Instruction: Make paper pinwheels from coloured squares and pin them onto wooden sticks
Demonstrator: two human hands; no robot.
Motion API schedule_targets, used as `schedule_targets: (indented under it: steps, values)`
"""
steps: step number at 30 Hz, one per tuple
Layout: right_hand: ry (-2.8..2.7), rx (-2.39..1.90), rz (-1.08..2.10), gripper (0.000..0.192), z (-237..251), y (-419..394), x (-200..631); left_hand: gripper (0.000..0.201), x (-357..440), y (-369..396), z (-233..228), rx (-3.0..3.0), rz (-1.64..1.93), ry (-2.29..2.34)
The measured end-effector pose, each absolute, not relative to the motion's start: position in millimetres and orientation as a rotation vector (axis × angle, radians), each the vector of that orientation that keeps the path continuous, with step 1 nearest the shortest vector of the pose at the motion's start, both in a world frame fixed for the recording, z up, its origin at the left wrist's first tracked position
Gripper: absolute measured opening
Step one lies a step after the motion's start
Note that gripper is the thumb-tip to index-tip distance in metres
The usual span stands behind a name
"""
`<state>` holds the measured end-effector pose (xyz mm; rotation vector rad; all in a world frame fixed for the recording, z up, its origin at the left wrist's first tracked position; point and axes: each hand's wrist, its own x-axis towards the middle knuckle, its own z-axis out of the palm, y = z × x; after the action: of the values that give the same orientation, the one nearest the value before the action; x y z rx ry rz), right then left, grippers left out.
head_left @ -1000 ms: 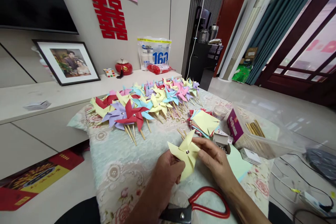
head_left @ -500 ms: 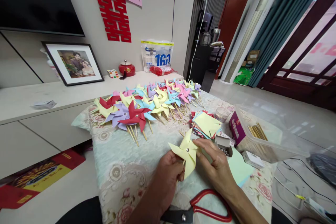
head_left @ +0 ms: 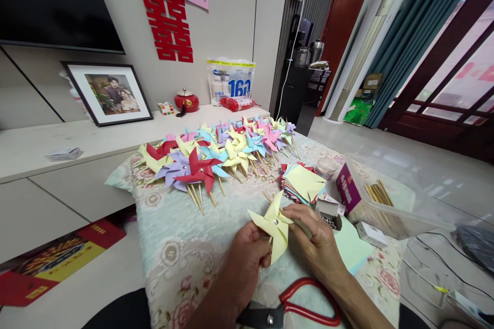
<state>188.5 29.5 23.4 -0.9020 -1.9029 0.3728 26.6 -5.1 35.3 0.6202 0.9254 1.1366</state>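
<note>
The left hand [head_left: 247, 251] pinched the stick [head_left: 270, 240] of a pale-yellow paper pinwheel [head_left: 273, 225], the right hand [head_left: 314, 234] one blade [head_left: 284, 219]; red-handled scissors [head_left: 278, 313] lay on the grip's near side.

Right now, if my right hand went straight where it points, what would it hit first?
Your right hand would meet the yellow pinwheel right ahead; beyond that, probably the bunch of pinwheels, though depth is unclear.

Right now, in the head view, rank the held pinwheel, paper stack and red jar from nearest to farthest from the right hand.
From the right hand:
1. Held pinwheel, immediately left.
2. Paper stack, just ahead.
3. Red jar, far back left.
</note>
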Motion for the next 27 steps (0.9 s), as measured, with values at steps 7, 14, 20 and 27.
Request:
schedule_targets:
  steps: [7, 14, 20, 27]
  values:
    - [-1.804, -1.021, 0.453, 0.028, 25, 24, 192, 0.025, 28, -3, 27, 0.704, 1.182, 1.002]
    - [-1.633, -1.035, 0.715, 0.013, 30, 18, 190, 0.015, 29, -15, 31, 1.278, 1.234, 1.333]
    - [-1.434, -1.085, 0.992, 0.034, 24, 21, 187, 0.033, 33, -22, 37, 1.665, 1.262, 1.426]
    - [-1.428, -1.058, 0.965, 0.029, 22, 21, 188, 0.025, 32, -20, 37, 1.513, 1.285, 1.395]
